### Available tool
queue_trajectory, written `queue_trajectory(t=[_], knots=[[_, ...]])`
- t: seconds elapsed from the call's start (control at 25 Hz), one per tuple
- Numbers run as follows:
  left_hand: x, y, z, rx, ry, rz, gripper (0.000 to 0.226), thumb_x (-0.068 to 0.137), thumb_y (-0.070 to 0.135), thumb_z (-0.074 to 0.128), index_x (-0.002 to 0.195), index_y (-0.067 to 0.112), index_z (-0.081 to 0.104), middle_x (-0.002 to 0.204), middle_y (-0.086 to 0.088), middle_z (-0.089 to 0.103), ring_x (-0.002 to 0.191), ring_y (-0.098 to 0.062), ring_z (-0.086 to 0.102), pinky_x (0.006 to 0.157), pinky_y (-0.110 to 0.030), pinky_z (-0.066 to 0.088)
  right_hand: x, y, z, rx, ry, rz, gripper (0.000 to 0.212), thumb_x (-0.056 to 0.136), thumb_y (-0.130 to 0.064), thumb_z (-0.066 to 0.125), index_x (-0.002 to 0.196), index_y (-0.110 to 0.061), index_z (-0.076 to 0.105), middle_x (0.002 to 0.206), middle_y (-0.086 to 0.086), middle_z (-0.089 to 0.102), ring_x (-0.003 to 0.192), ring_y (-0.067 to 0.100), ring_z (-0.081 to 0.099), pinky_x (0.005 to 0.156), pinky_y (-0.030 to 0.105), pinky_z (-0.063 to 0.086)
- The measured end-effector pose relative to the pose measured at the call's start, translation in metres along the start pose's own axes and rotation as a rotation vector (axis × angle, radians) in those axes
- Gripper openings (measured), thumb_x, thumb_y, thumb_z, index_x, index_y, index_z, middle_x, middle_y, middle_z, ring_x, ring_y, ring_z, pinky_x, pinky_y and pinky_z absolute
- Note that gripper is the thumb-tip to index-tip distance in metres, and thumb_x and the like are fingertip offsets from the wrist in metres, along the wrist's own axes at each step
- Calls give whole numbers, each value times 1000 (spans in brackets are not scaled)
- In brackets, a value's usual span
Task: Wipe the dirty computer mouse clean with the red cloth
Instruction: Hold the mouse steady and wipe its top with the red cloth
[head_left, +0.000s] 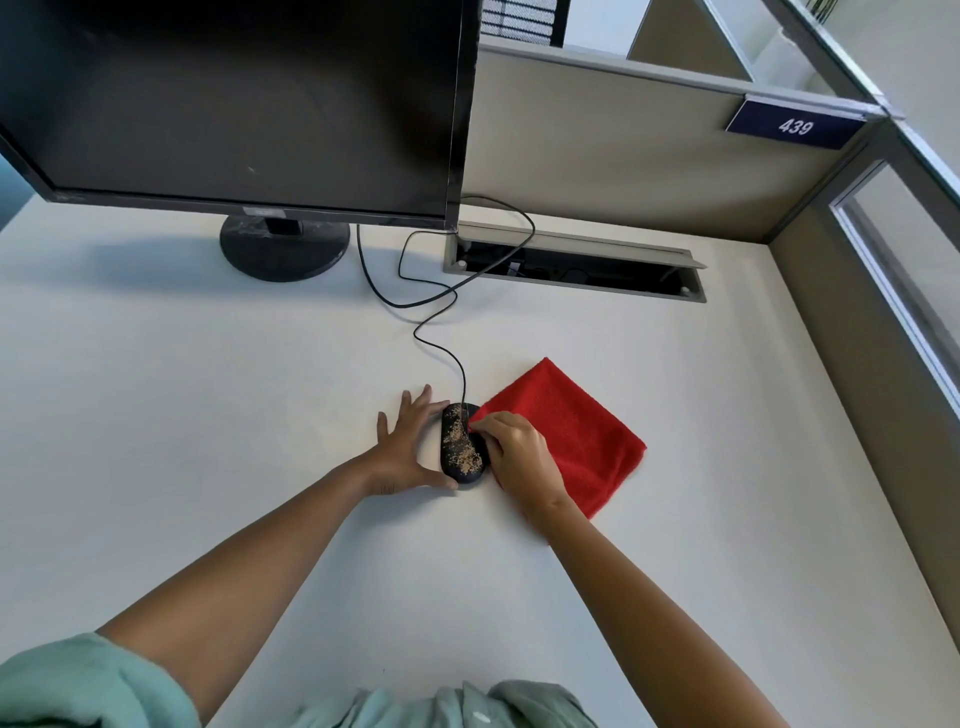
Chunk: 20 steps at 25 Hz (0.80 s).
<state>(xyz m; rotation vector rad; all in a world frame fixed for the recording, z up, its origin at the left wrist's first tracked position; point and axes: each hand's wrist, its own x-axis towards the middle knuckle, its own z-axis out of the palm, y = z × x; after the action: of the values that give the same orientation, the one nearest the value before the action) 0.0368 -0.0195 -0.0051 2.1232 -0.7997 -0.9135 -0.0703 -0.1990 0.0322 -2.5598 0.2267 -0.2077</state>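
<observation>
A black wired computer mouse (460, 447) lies on the white desk (208, 415), its top speckled with tan crumbs. My left hand (405, 447) rests against the mouse's left side, thumb at its near end and index finger at its far end, the other fingers spread on the desk. A folded red cloth (576, 431) lies just right of the mouse. My right hand (519, 457) lies on the cloth's left part and pinches its left corner, which touches the mouse's right edge.
A dark monitor (234, 104) on a round stand (284, 249) stands at the back left. The mouse cable (441, 301) loops back into an open cable tray (571, 265). Beige partition walls (623, 156) close the back and right.
</observation>
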Motion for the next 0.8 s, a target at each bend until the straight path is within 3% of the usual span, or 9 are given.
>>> queue_trajectory(t=[0.16, 0.32, 0.52, 0.8], knots=[[0, 0, 0, -23, 11, 17, 118, 64, 46, 93, 155, 40, 18, 167, 12, -17, 146, -6, -34, 113, -40, -28, -36, 11, -3, 82, 18, 8, 22, 92, -2, 60, 105, -13, 74, 106, -1, 71, 101, 17, 64, 87, 34, 52], [0, 1, -1, -13, 7, 5, 118, 63, 44, 93, 155, 39, 19, 167, 13, -16, 146, -5, -33, 114, -41, -28, -15, 7, -13, 100, 91, 53, 20, 91, -2, 61, 101, -12, 75, 102, 0, 73, 97, 16, 66, 86, 34, 53], [-1, 2, -1, -21, 9, 0, 117, 63, 43, 94, 155, 39, 21, 167, 14, -15, 145, -4, -33, 114, -40, -27, 5, -7, -7, 28, -22, -15, 23, 94, -4, 54, 106, -11, 72, 108, 2, 71, 102, 22, 62, 87, 37, 51], [0, 1, 0, -33, 16, 16, 115, 63, 42, 94, 153, 40, 23, 168, 9, -14, 147, -8, -32, 114, -43, -27, -43, 13, -5, 75, 46, 41, 19, 93, -6, 60, 104, -14, 74, 105, -2, 72, 101, 16, 65, 86, 36, 53]])
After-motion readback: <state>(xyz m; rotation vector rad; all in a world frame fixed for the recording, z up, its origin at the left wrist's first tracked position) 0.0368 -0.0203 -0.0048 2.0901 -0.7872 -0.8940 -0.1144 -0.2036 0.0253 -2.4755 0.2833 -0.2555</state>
